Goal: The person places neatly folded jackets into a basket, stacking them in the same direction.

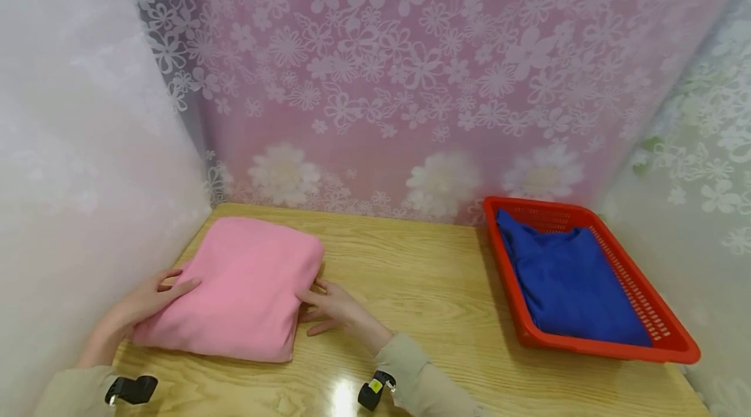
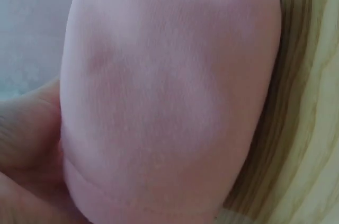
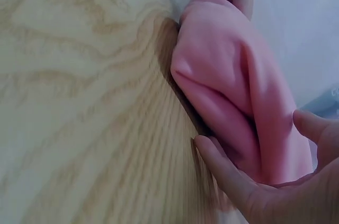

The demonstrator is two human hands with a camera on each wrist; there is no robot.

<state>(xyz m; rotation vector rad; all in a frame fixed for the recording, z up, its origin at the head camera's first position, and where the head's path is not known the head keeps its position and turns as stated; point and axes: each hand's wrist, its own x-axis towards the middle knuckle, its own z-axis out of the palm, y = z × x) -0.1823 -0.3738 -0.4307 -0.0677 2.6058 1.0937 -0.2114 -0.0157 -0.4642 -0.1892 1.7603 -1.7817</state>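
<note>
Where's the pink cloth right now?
In the head view, the folded pink cloth is on the left side of the wooden table, between the left hand and the right hand.

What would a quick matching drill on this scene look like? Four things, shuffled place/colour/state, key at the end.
Column 1
1. Pink cloth
2. Blue cloth
3. Basket
4. Table

Column 2
A. Lying in the basket
B. Wood-grained, underneath the basket
C. Bundled on the left side of the table
D. Red, with slotted walls

Pairs: 1-C, 2-A, 3-D, 4-B
</note>
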